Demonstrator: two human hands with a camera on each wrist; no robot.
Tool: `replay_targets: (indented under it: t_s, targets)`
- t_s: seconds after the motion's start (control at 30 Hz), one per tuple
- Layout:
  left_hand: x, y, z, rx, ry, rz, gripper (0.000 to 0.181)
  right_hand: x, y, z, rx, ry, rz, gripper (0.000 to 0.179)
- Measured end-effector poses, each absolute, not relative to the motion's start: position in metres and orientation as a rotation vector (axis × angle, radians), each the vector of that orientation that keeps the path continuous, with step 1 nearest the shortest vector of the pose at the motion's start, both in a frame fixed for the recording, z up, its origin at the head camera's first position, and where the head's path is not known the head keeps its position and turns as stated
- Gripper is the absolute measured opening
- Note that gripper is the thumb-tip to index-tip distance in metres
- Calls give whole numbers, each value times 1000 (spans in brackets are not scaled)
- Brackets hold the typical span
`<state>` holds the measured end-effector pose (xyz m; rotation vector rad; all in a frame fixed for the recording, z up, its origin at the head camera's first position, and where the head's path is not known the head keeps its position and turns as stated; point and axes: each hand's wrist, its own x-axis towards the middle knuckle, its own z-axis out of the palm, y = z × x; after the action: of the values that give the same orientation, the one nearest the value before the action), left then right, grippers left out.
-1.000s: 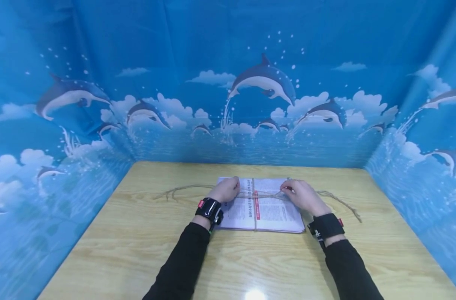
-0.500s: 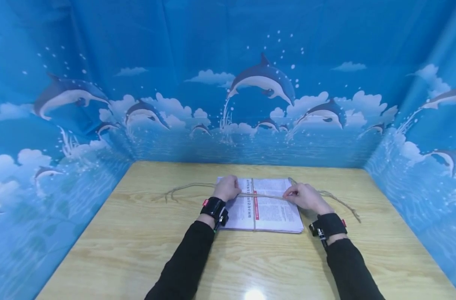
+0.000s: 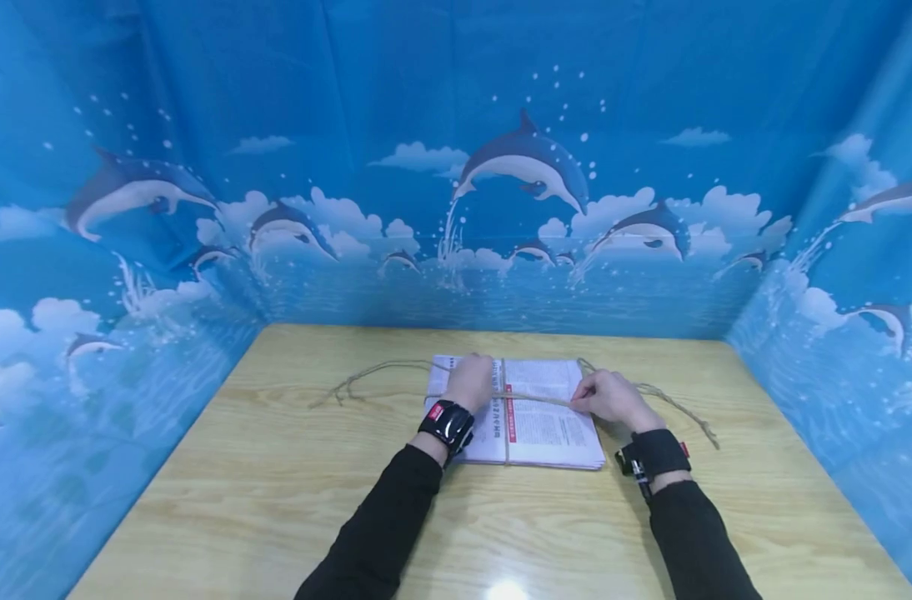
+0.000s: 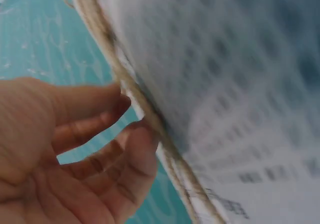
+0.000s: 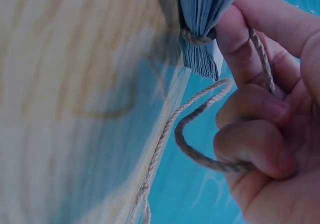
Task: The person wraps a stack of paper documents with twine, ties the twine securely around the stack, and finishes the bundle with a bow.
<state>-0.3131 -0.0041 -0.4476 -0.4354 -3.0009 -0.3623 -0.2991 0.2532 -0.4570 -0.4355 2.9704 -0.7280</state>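
Note:
A stack of newspapers (image 3: 552, 433) lies on the table, one strand of twine (image 3: 507, 454) crossing it from front to back. Another length of twine (image 3: 534, 398) runs sideways over the stack between the hands. My left hand (image 3: 471, 383) is over the stack's left half. In the left wrist view, its fingertips (image 4: 145, 134) touch the twine (image 4: 160, 129), a gap showing between thumb and fingers. At the right edge, my right hand (image 3: 609, 396) grips the twine; the right wrist view has the cord (image 5: 262, 59) running through its curled fingers (image 5: 255, 139).
Loose twine ends (image 3: 373, 368) spread left of the stack, and another tail (image 3: 677, 404) trails right. The wooden table (image 3: 276, 467) meets a blue dolphin-print curtain (image 3: 396, 283) at its back and sides.
My left hand has shifted right along the twine, over the stack. The right hand has moved slightly down and right, and the sideways twine runs straighter than a second ago.

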Motion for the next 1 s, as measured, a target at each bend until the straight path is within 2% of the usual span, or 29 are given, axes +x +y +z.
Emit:
replay_targets:
  t_s: [0.23, 0.37, 0.53, 0.8, 1.0]
  targets:
    - [-295, 10, -442, -551, -2926, -190, 10, -300, 253, -457, -410, 2951, -761, 7]
    - [-289, 17, -446, -613, -2844, -71, 6, -300, 253, -458, -415, 2939, -792, 8]
    - [-280, 24, -454, -642, -2755, 74, 9, -299, 254, -462, -441, 2934, -821, 9]
    - [-260, 47, -448, -420, -2886, 190, 20, -299, 256, -463, -458, 2932, -842, 9]
    - [-263, 69, -451, -299, -2937, 351, 27, -300, 256, -464, -460, 2929, -859, 8]
